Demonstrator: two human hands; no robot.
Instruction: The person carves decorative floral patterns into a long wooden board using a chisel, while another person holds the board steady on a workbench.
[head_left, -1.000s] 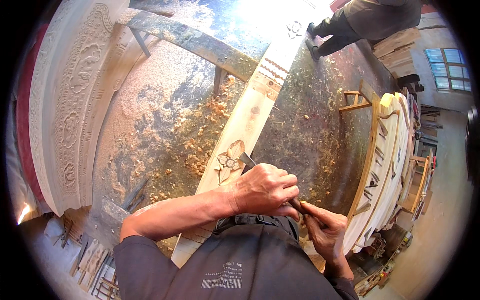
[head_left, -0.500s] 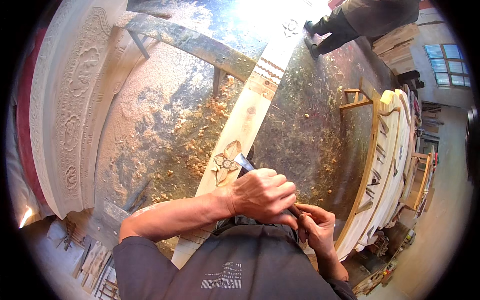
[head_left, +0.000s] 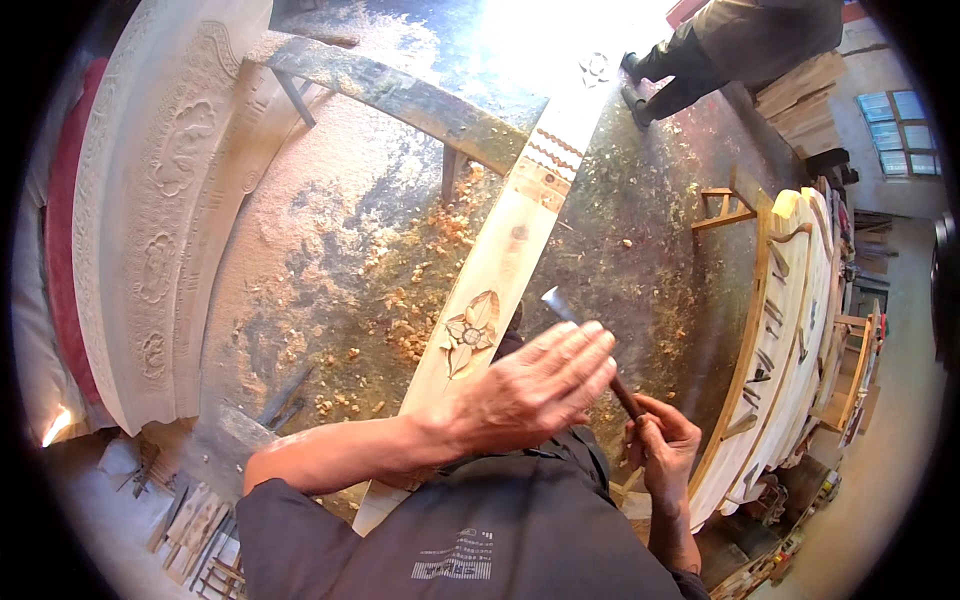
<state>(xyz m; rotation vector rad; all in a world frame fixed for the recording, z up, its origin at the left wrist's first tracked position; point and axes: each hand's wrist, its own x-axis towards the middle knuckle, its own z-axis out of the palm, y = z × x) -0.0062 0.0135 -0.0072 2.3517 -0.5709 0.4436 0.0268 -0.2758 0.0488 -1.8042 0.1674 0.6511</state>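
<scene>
A long pale wooden beam (head_left: 503, 238) runs from beside my waist toward the far top, with a carved four-petalled flower (head_left: 470, 335) in relief near me. My right hand (head_left: 664, 440) is closed around the handle of a carving chisel (head_left: 625, 397). The chisel's flared metal blade points up and left, off the beam and right of the carving. My left hand (head_left: 540, 388) is beside the chisel's shaft, its fingers stretched out and slightly blurred. It grips nothing, and whether it touches the shaft I cannot tell.
A dusty trestle bench (head_left: 400, 95) crosses under the beam. Wood shavings (head_left: 420, 255) litter the floor. A large carved panel (head_left: 150, 230) stands at left. At right, several hand tools lie on a pale worktop (head_left: 785, 300). Another person (head_left: 740, 50) stands at the far right.
My left hand has let go of the chisel and its fingers have straightened. The blade has moved away from the carving, to the right. My view has shifted slightly.
</scene>
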